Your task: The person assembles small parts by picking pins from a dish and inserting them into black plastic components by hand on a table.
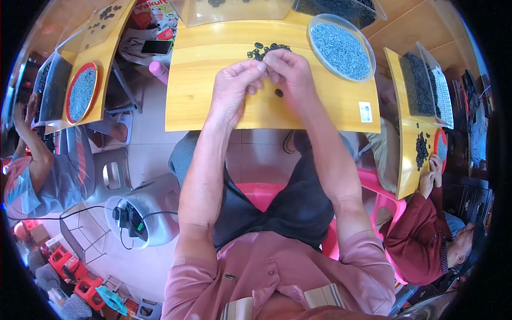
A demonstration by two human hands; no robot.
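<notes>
Left hand [233, 82] and right hand [295, 72] pinched thumb to finger, tips almost meeting, and whatever's between them is hidden, can't tell! Just beyond, a loose heap of black pieces [258, 55], small, rounded, partly covered by those fingers; one smooth oval piece [279, 93] lies just nearer the body. Off right, a round clear tub [372, 63] of slim, silvery metal bits [341, 49]; beneath, yellow wood-grained table [202, 48].

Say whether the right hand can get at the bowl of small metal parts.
Probably yes: the bowl sits just right of and beyond the right hand, with nothing visible standing between them.
</notes>
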